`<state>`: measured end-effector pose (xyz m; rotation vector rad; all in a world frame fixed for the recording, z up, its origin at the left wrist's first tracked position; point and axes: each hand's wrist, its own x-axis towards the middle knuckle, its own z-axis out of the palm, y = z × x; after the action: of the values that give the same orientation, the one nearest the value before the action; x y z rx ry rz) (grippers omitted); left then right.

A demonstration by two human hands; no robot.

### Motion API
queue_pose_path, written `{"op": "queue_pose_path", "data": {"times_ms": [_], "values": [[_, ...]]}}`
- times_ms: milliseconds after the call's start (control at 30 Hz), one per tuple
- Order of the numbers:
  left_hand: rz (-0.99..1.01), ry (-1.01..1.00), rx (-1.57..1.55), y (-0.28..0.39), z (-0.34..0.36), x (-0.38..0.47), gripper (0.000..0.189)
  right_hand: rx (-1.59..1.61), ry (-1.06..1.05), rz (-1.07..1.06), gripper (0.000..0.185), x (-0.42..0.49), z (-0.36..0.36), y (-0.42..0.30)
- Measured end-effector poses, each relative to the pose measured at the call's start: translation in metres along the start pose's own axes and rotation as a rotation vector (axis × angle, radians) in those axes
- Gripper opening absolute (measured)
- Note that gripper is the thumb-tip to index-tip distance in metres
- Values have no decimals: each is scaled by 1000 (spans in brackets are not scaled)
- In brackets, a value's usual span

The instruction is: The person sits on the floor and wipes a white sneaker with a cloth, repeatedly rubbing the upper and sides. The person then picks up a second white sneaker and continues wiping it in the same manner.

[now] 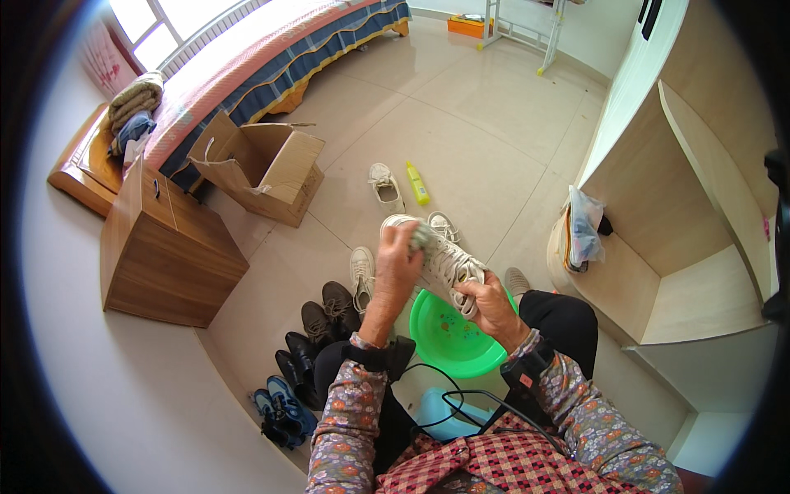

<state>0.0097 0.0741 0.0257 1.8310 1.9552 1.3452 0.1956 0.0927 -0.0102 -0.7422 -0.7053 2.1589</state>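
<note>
My right hand (494, 305) grips the heel end of a white lace-up sneaker (453, 262), held tilted with its toe pointing up and left. In my left hand (395, 256) is a greenish cloth or scrubbing pad (422, 237), blurred and pressed against the sneaker near its toe. Part of the sneaker is hidden behind my left fingers. Below it, a green plastic basin (444, 355) stands on the floor between my legs, with a coloured pattern on its bottom. Another white sneaker (443, 226) lies just beyond the held one.
A white shoe (386, 188) and a yellow-green bottle (418, 184) lie ahead. Left are a white sneaker (362, 275), brown shoes (327, 312), black shoes (296, 364) and blue shoes (284, 404). An open cardboard box (290, 167) stands near the bed; wooden shelving (629, 272) is right.
</note>
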Motion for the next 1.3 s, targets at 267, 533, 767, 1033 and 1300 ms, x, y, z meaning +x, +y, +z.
{"op": "queue_pose_path", "data": {"times_ms": [267, 533, 767, 1033, 1300], "values": [[111, -166, -167, 17, 7, -7, 52, -171, 2, -54, 38, -1, -4, -1], [-47, -59, -90, 5, -5, 0, 48, -174, 26, -41, 38, -5, 8, -2], [136, -182, -156, 25, 3, -7, 49, -304, -49, -41, 35, -7, 0, -1], [-68, -33, -58, 0, -13, -1, 47, -16, 5, -16, 36, -4, 11, -2], [104, -226, -242, 24, 8, -22, 48, 214, -65, 32, 37, -1, 6, -15]]}}
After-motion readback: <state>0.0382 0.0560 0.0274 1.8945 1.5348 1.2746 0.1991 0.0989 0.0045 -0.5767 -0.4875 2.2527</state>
